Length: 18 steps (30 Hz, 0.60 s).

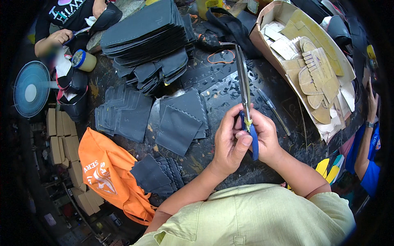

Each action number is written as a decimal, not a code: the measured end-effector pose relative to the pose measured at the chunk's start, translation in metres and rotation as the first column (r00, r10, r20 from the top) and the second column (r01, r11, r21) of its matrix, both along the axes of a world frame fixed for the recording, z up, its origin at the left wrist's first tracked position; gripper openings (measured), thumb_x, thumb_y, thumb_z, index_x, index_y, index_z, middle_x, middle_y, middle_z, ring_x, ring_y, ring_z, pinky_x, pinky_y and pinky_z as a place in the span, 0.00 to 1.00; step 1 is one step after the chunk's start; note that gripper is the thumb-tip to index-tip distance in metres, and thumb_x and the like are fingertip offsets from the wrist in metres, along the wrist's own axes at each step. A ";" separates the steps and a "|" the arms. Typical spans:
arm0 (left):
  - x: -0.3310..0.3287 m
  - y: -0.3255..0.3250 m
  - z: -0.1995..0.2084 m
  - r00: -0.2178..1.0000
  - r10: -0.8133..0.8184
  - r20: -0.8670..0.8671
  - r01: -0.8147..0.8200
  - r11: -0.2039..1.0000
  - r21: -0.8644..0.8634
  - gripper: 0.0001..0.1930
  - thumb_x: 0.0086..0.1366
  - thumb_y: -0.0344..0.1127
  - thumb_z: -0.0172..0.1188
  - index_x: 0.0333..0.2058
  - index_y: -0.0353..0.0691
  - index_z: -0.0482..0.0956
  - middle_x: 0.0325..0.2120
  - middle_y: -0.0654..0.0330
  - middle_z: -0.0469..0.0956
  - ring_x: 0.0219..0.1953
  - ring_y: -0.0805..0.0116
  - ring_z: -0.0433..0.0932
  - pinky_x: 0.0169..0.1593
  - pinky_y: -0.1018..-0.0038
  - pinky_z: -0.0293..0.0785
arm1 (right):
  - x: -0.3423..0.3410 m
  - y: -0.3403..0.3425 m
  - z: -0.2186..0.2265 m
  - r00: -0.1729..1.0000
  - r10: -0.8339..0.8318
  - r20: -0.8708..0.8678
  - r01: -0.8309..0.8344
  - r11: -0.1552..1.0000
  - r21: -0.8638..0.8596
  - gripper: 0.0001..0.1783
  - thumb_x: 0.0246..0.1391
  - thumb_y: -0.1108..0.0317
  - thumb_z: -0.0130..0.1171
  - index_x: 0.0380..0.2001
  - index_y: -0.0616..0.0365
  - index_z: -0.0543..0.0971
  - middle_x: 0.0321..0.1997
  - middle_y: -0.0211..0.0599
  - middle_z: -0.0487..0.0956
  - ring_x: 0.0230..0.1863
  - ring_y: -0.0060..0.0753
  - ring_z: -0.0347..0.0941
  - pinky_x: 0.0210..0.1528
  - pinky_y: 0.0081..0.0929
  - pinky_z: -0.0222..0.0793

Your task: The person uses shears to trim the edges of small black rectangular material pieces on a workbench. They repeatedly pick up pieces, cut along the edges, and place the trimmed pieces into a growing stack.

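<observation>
Pale green shirt (254, 213): nearest of all, its wearer sitting or standing close at the dark worktable (193, 162).
Left hand (230, 141): wraps the scissors (245, 88) from the left, its thumb pressed against the blue handles.
Right hand (264, 135): closes around the handles from the right; some fingers hide behind them, so I can't tell how those sit.
Scissors: between the two hands, touching both, so neither is nearer; the long axis runs away from the wearer, blades beyond the fingertips, tips leaning slightly left.
Yellow binding (248, 124): around the pivot, between the thumbs.
Zigzag-edged pieces (178, 129): flat on the table, left of the left hand and apart from it.
Pen-like tool (274, 112): beyond the right hand, the nearer one.
Black scraps (217, 90): scattered left of the blades.
Cardboard box (259, 39): farther off, right, holding tan templates (316, 74).
Dark stack (139, 33): far left.
Co-worker's hand (61, 36): farthest, grasping a tool.
</observation>
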<state>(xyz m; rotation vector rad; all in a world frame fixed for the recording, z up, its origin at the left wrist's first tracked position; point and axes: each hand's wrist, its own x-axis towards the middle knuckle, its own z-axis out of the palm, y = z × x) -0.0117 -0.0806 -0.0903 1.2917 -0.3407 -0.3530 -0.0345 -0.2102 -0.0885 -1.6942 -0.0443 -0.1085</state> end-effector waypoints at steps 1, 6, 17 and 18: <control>0.000 0.000 0.000 1.000 -0.003 -0.007 0.003 1.000 -0.007 0.45 0.64 0.64 0.54 0.62 0.28 0.57 0.59 0.42 0.65 0.63 0.55 0.66 0.65 0.64 0.60 | 0.000 0.000 0.000 1.000 0.007 0.000 -0.007 1.000 0.004 0.19 0.53 0.61 0.64 0.40 0.65 0.74 0.32 0.40 0.76 0.31 0.34 0.75 0.35 0.27 0.71; 0.000 0.001 0.001 1.000 -0.011 -0.020 0.010 1.000 -0.016 0.43 0.64 0.64 0.55 0.62 0.30 0.58 0.59 0.43 0.65 0.61 0.56 0.67 0.64 0.64 0.62 | 0.001 -0.001 -0.001 0.999 0.027 0.018 -0.027 1.000 0.011 0.19 0.54 0.61 0.63 0.41 0.66 0.74 0.33 0.42 0.76 0.31 0.34 0.74 0.35 0.27 0.71; 0.000 0.000 0.002 1.000 -0.006 0.000 0.006 1.000 -0.001 0.43 0.64 0.64 0.54 0.61 0.31 0.59 0.58 0.44 0.66 0.59 0.58 0.68 0.62 0.65 0.65 | 0.000 -0.003 0.000 0.999 0.042 0.013 -0.042 0.999 0.000 0.22 0.54 0.62 0.62 0.46 0.66 0.74 0.35 0.43 0.76 0.32 0.33 0.75 0.35 0.26 0.70; 0.000 0.000 0.002 1.000 -0.004 -0.002 0.004 1.000 0.001 0.43 0.64 0.65 0.54 0.61 0.31 0.59 0.58 0.44 0.66 0.59 0.58 0.68 0.62 0.65 0.65 | 0.000 -0.002 0.000 0.999 0.039 0.014 -0.038 0.999 -0.008 0.21 0.54 0.62 0.62 0.46 0.66 0.74 0.35 0.43 0.76 0.32 0.33 0.75 0.35 0.26 0.70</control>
